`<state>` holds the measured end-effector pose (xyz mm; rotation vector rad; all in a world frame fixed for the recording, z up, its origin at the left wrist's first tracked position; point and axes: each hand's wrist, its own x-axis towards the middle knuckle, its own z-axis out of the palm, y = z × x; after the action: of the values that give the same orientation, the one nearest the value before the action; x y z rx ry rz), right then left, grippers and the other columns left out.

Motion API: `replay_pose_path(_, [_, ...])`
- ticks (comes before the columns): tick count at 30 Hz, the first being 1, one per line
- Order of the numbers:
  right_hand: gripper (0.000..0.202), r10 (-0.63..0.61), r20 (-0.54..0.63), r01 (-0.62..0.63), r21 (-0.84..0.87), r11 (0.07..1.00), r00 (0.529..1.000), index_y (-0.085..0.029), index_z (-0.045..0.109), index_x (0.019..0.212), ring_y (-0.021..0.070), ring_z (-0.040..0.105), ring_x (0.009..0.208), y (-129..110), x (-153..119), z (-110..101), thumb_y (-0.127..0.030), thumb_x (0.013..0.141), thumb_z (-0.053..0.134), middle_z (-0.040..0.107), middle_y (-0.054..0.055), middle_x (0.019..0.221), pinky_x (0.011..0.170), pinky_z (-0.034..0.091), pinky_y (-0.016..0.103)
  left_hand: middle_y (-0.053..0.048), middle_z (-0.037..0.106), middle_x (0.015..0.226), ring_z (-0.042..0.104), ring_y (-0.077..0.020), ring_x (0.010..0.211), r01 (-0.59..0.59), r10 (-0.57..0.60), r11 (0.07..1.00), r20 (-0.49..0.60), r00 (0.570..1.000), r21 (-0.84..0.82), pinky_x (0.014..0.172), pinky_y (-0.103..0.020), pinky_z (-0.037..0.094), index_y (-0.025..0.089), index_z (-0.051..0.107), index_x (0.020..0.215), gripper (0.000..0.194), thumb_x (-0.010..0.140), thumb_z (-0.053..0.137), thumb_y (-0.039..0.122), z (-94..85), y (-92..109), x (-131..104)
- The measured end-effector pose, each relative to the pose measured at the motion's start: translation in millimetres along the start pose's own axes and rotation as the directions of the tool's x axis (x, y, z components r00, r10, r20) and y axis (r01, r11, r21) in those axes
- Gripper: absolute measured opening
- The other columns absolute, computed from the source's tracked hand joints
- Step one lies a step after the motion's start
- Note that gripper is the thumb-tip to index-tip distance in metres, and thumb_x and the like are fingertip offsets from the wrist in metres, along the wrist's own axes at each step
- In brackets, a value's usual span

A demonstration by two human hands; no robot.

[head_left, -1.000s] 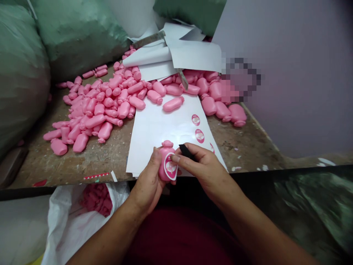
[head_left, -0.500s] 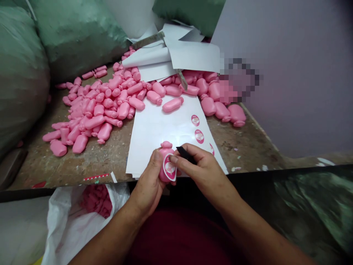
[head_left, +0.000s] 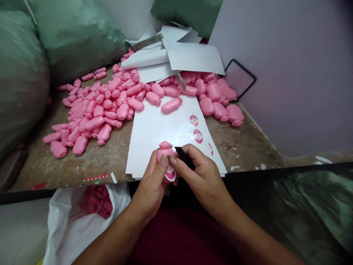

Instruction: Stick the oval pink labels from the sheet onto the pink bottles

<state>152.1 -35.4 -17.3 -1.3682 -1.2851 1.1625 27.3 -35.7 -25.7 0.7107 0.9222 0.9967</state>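
A small pink plastic bottle [head_left: 164, 150] is in my left hand [head_left: 151, 182], upright above the table's front edge, with the fingers wrapped round it. On its front sits a pink and white sticker [head_left: 171, 175], partly covered by both my thumbs. My right hand [head_left: 205, 173] is closed around a slim black tool [head_left: 184, 156] whose kind I cannot make out; its dark tip points up and left. The right thumb touches the sticker's upper part. Behind the hands lies a white sticker sheet [head_left: 157, 129] with a few round pink stickers [head_left: 198, 136] along its right side.
Many pink bottles [head_left: 96, 106] are heaped across the worn table [head_left: 239, 147]. Loose white papers [head_left: 195, 57] cover some at the back. Green sacks [head_left: 79, 36] stand behind and left. Below the edge, a white sack [head_left: 74, 228] holds pink pieces. A pale wall rises at right.
My left thumb has moved right onto the sticker's upper area, covering more of it. The right thumb stays against the sticker, and the black tool remains in the right hand.
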Motion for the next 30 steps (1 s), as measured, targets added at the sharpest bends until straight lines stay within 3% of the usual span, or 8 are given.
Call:
replay_pose_path(4, [0.019,0.002,-0.021,-0.002,0.004,1.0,1.0,-0.024,0.053,0.083,0.0135,0.055,0.061,2,0,1,-0.038,0.087,0.065,0.058,-0.004,0.067,0.06,0.043,0.028,0.001,0.052,0.083,0.045,-0.0107,0.07,-0.015,0.015,1.0,-0.006,1.0,0.008,0.065,-0.023,0.042,0.021,0.064,0.106,0.033,0.094,0.058,0.051,0.5,1,-2])
replay_pose_path(7, [0.035,0.073,-0.002,-0.072,0.147,0.987,0.997,-0.027,0.046,0.097,0.0137,0.058,0.057,5,2,-1,-0.042,0.08,0.073,0.059,-0.007,0.069,0.056,0.047,0.028,0.0,0.053,0.084,0.047,-0.0116,0.071,-0.006,0.006,1.0,0.008,1.0,-0.01,0.064,-0.023,0.043,0.021,0.062,0.109,0.034,0.093,0.058,0.051,0.0,0,-1])
replay_pose_path(9, [0.042,0.113,0.055,-0.123,0.229,0.966,0.992,-0.028,0.044,0.101,0.0125,0.057,0.05,6,3,-3,-0.044,0.078,0.075,0.059,-0.009,0.069,0.051,0.047,0.027,-0.001,0.056,0.085,0.05,-0.0123,0.072,0.008,-0.007,1.0,0.034,0.999,-0.014,0.063,-0.024,0.043,0.02,0.061,0.108,0.035,0.092,0.06,0.051,-0.9,1,-1])
replay_pose_path(14, [0.034,0.166,0.22,-0.235,0.339,0.911,0.961,-0.025,0.051,0.09,0.0107,0.057,0.045,2,12,-10,-0.043,0.075,0.077,0.056,-0.01,0.064,0.045,0.047,0.025,-0.002,0.06,0.085,0.054,-0.0121,0.07,0.098,-0.103,0.994,0.147,0.984,0.04,0.064,-0.024,0.044,0.017,0.059,0.113,0.04,0.089,0.067,0.047,-7.4,9,0])
replay_pose_path(20, [0.037,0.154,0.185,-0.213,0.37,0.904,0.971,-0.024,0.058,0.085,0.0095,0.055,0.051,3,20,-11,-0.038,0.066,0.086,0.06,-0.007,0.071,0.047,0.045,0.023,-0.003,0.059,0.108,0.059,-0.0115,0.084,0.091,-0.116,0.99,0.252,0.961,0.107,0.071,-0.024,0.047,0.024,0.051,0.133,0.053,0.084,0.073,0.025,-21.6,12,4])
replay_pose_path(25, [0.035,0.128,0.163,-0.18,0.358,0.916,0.978,-0.024,0.059,0.086,0.0099,0.052,0.058,7,21,-8,-0.041,0.069,0.084,0.06,-0.006,0.075,0.052,0.044,0.023,-0.001,0.063,0.108,0.062,-0.0102,0.083,0.174,-0.186,0.982,0.226,0.956,0.073,0.071,-0.021,0.047,0.028,0.048,0.135,0.074,0.071,0.082,0.01,-25.2,13,4])
replay_pose_path(27, [0.032,0.105,0.166,-0.156,0.336,0.929,0.981,-0.022,0.059,0.085,0.0106,0.053,0.062,7,21,-9,-0.044,0.074,0.08,0.059,-0.006,0.074,0.058,0.045,0.024,-0.001,0.065,0.098,0.063,-0.0103,0.08,0.234,-0.229,0.972,0.234,0.945,0.005,0.07,-0.02,0.048,0.024,0.051,0.131,0.073,0.068,0.087,0.017,-24.4,15,4])
replay_pose_path(30, [0.032,0.093,0.183,-0.139,0.26,0.956,0.979,-0.022,0.06,0.089,0.0116,0.055,0.063,7,22,-11,-0.045,0.076,0.078,0.058,-0.005,0.072,0.061,0.047,0.026,-0.004,0.066,0.094,0.065,-0.0131,0.076,0.281,-0.237,0.948,0.265,0.935,-0.146,0.065,-0.021,0.05,0.019,0.059,0.118,0.056,0.076,0.08,0.05,-22.6,18,6])
